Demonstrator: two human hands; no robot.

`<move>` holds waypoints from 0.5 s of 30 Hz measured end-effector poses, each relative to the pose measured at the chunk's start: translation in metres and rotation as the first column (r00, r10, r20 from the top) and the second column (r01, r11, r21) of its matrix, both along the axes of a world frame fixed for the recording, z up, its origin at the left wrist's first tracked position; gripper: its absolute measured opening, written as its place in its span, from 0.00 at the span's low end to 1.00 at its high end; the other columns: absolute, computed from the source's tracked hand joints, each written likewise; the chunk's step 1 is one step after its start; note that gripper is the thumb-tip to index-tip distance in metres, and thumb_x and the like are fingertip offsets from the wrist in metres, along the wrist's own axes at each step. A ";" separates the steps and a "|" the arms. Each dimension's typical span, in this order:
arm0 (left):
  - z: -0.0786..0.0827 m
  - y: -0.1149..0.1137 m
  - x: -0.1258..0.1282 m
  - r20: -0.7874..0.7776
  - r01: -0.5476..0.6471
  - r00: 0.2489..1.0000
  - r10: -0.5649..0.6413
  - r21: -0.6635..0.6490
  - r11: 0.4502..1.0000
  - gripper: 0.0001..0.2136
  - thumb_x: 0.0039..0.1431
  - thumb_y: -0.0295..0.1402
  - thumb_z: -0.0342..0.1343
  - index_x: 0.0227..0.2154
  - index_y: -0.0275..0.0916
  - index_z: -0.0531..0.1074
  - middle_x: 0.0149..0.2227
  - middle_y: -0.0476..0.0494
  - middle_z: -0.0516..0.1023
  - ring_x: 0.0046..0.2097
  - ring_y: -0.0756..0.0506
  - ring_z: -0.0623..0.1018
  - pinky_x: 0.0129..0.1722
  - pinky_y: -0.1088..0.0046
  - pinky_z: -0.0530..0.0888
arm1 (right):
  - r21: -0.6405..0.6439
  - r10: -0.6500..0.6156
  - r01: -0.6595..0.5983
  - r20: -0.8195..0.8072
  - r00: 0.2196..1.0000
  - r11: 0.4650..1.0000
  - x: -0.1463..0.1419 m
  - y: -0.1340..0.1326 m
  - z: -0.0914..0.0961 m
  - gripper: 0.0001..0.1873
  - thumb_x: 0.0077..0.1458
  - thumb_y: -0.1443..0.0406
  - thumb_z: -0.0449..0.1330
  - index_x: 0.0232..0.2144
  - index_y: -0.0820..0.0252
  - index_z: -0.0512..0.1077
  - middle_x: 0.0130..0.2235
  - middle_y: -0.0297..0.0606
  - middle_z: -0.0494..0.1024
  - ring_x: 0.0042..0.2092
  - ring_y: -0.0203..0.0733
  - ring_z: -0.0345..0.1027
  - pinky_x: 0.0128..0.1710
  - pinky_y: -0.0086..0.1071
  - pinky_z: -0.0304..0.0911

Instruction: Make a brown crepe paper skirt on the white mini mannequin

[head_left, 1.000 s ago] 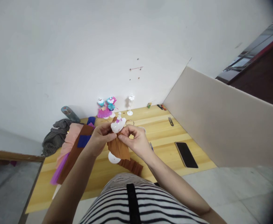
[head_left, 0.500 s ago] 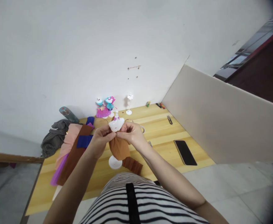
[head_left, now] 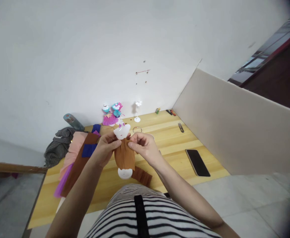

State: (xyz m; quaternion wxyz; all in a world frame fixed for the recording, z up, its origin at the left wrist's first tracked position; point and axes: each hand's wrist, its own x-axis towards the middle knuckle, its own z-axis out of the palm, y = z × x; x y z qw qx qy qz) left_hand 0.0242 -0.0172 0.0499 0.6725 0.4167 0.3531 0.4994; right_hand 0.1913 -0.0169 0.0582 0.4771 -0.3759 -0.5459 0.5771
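Note:
A small white mannequin [head_left: 121, 132] with a purple trim at its neck is held over the table, its round white base [head_left: 125, 174] toward me. Orange-brown cloth [head_left: 125, 157] hangs gathered around it below the white bust. My left hand [head_left: 107, 148] is closed at the waist, gripping the mannequin with the cloth's upper edge under the thumb. On the other side, my right hand [head_left: 143, 147] pinches the cloth's right edge between thumb and fingers. A dark brown folded cloth [head_left: 142, 176] lies beside the base.
Left on the wooden table [head_left: 171, 145] are brown fabric [head_left: 76, 168], peach fabric [head_left: 72, 150], a striped cloth [head_left: 58, 145] and a bottle [head_left: 73, 121]. Dressed mannequins [head_left: 109, 115] and a bare white one [head_left: 137, 110] stand behind. A phone [head_left: 197, 162] and thread snips [head_left: 181, 127] lie right, near a partition [head_left: 229, 125].
The mannequin has tilted, its bust shifting slightly left and its base right. My right hand has moved a little right and down, drawing the brown cloth's edge outward.

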 end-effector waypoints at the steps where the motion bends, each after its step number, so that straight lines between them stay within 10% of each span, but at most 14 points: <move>1: -0.001 0.000 0.000 0.006 -0.001 1.000 0.001 -0.002 1.000 0.16 0.44 0.32 0.67 0.40 0.37 0.79 0.42 0.37 0.81 0.47 0.37 0.78 0.51 0.61 0.70 | 0.030 0.007 -0.008 0.013 1.000 1.000 0.000 -0.002 0.002 0.11 0.43 0.61 0.61 0.19 0.60 0.63 0.19 0.28 0.61 0.22 0.31 0.51 0.23 0.27 0.51; 15: 0.000 0.001 -0.007 0.089 0.026 0.996 -0.019 -0.074 0.997 0.16 0.44 0.35 0.67 0.38 0.34 0.78 0.40 0.36 0.82 0.42 0.40 0.80 0.44 0.67 0.74 | 0.346 -0.010 -0.117 0.343 0.939 0.931 0.005 -0.033 0.001 0.13 0.51 0.67 0.57 0.39 0.63 0.76 0.20 0.29 0.67 0.22 0.31 0.58 0.25 0.26 0.58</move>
